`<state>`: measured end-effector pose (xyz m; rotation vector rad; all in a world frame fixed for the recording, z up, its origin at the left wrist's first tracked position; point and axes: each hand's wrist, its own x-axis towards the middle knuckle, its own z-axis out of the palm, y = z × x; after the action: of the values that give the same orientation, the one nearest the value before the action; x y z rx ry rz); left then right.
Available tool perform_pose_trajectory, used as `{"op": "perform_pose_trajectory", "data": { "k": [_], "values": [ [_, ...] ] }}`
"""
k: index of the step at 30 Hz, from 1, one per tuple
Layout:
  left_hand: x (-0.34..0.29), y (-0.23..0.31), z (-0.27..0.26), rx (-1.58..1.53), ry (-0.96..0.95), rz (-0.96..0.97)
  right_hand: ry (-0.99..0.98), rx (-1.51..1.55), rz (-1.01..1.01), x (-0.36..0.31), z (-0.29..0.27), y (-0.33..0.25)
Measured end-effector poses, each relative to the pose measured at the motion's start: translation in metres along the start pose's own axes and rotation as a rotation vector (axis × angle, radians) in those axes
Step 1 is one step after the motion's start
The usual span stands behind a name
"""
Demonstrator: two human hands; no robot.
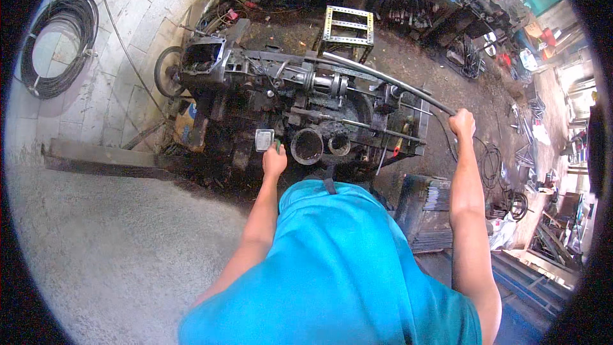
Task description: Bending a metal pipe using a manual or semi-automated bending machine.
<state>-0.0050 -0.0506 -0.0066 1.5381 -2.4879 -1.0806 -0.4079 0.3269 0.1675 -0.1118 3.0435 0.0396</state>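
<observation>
My right hand [462, 124] is closed around the near end of a long grey metal bar [389, 80]. The bar slants away to the far left, over the right part of a dark, greasy lathe [325, 86]. Low over the lathe's near side, my left hand [274, 161] is closed on a small green thing [278, 147], mostly hidden by the fingers. Just beyond that fist is a small pale square container [265, 140]; whether the hand touches it, I cannot tell. To the right of the fist sit a large round bowl [307, 146] and a smaller one [339, 145], both dark inside.
Behind the lathe stands a yellow and white metal stool frame [348, 25]. A coil of black cable [60, 45] hangs on the left block wall. To my right is a finned metal panel [424, 214]. Cluttered workbenches [415, 9] line the far side.
</observation>
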Motion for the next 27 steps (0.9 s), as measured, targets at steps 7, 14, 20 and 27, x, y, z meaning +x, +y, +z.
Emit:
{"op": "perform_pose_trajectory", "data": {
  "k": [7,14,20,27],
  "values": [
    [0.004,-0.011,0.008,-0.037,0.048,0.048,0.011,0.013,0.001,-0.003,-0.004,-0.004],
    [0.002,-0.004,0.001,-0.028,0.03,0.019,0.029,0.012,0.011,-0.006,-0.002,-0.005],
    [0.007,-0.009,0.004,0.044,-0.022,0.013,-0.018,-0.018,0.007,-0.003,-0.002,-0.004],
    [0.004,-0.005,0.002,0.019,0.006,0.015,0.021,-0.025,0.007,0.001,0.005,-0.001]
  ]
}}
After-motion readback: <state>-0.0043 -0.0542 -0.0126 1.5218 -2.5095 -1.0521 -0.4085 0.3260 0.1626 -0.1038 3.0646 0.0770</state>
